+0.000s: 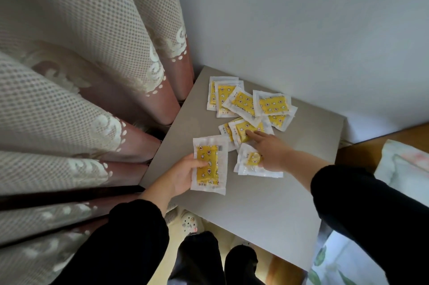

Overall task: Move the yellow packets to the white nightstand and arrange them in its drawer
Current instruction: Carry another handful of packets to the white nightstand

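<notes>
Black sleeves [130,233]; left fingers [200,164] around a yellow packet [209,177], lengthwise away; right fingers [253,134] spread.

We find the nightstand [267,203] set in a corner, with the wall [301,18] behind it, the curtain [81,76] to its left and bedding [406,168] to its right. On its far half the packets [246,103] lie in a loose, overlapping heap. Nearer us, left of the heap, the left hand [183,175] holds a single packet [209,164] over the top. The right hand [271,152] rests on two packets at the heap's near edge. A slipper [190,223] sits below the near left corner.
</notes>
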The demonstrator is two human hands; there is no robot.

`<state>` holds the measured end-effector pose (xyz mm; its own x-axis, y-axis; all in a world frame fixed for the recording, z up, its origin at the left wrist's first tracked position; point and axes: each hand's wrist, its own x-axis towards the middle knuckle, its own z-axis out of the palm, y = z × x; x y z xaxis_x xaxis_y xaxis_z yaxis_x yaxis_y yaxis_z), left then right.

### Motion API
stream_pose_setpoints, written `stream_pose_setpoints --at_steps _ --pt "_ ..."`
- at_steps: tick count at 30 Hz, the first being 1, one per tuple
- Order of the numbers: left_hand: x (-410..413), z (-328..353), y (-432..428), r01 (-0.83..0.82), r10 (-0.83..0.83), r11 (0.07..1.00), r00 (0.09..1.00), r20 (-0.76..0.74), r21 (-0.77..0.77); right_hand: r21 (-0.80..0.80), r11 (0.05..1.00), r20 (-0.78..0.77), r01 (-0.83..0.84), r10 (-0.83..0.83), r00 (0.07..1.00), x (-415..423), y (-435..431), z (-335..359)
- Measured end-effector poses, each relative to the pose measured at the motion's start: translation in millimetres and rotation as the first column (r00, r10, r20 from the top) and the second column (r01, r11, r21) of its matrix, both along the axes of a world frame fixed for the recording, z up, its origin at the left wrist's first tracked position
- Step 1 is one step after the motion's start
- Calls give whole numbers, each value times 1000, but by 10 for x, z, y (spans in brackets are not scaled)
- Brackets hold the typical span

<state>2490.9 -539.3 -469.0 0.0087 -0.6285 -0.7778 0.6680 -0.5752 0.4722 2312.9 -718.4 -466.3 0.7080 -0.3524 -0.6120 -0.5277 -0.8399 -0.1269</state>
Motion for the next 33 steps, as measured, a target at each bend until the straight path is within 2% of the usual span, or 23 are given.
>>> stream_pose_setpoints --at_steps 3,7,10,13,15,19,21,24,28,32,33 --pt "-25 7 -71 -70 69 997 997 -26 -17 40 997 8 62 -62 998 -123 106 -63" --pt "-34 -12 -186 -115 115 993 990 81 -10 62 996 -27 70 -68 997 -381 274 -20" --pt "-25 0 -245 -11 9 1000 964 267 5 73 991 -61 112 -107 992 -502 288 68" --pt "-23 35 -321 155 -159 987 878 452 46 -2 998 -12 68 -68 998 -498 175 130" --pt "-25 55 -381 227 -230 971 826 514 70 -54 998 22 44 -42 999 -452 87 120" --pt "-46 73 -478 278 -275 956 762 586 88 -68 984 -13 164 -165 986 -352 41 18" --pt "-52 43 -514 328 -341 933 669 661 150 -80 963 -65 259 -264 962 -364 61 -27" --pt "-87 6 -601 454 -465 858 483 742 241 -45 921 -125 386 -389 913 -441 111 -63" --pt "-197 -92 -830 592 -488 770 308 816 237 -101 928 -133 359 -370 919 -510 182 -89" --pt "-318 -191 -1049 614 -481 697 19 876 370 -141 928 -113 346 -362 925 -593 231 -123" --pt "-344 -203 -1080 604 -484 690 -24 874 399 -149 930 -98 335 -351 931 -618 243 -131"
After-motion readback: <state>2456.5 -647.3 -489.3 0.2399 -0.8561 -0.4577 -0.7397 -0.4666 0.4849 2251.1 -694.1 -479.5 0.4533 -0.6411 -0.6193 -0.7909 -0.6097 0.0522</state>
